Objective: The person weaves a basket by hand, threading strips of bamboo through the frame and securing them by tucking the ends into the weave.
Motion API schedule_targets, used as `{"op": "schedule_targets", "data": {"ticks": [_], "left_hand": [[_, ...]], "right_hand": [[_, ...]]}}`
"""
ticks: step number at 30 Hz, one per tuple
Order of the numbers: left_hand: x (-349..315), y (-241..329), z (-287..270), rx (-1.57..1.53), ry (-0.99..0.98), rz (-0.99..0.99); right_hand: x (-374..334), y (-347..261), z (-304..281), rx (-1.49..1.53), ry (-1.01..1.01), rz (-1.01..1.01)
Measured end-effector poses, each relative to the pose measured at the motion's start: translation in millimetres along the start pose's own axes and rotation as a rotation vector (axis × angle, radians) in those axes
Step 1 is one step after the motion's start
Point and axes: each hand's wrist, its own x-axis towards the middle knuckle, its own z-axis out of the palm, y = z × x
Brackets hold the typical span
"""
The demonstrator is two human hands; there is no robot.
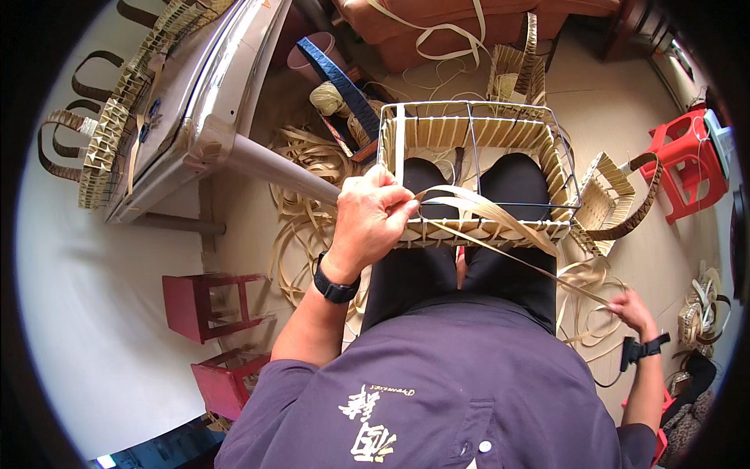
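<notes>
A rectangular wire-framed basket, partly wrapped with flat tan strips, rests on my lap. At its near left corner my left hand is closed, pinching a tan woven strip against the wire frame. The strip loops over the near side of the basket and a length of it runs out to the lower right. There my right hand, well apart from the basket, has its fingers closed on that strip. One pale upright strip wraps the wire just beyond my left hand.
Loose strip coils lie on the floor at left, beside a table leg. A finished-looking handled basket stands at right, near a red stool. Dark red stools sit at left. A blue-handled container stands beyond.
</notes>
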Motion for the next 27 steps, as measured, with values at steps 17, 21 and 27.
{"op": "schedule_targets", "data": {"ticks": [17, 21, 27], "left_hand": [[4.6, -4.2, 8.5, -0.017, -0.01, 0.042], [1.3, -6.3, 4.7, -0.01, -0.004, 0.038], [-4.7, 0.0, -0.7, -0.002, -0.009, -0.032]], "right_hand": [[-18.3, -266.7, 72.0, 0.35, -0.403, -0.491], [2.7, -259.6, 84.7, 0.284, -0.48, -0.393], [13.8, -82.8, 25.2, 0.276, -0.199, -0.075]]}}
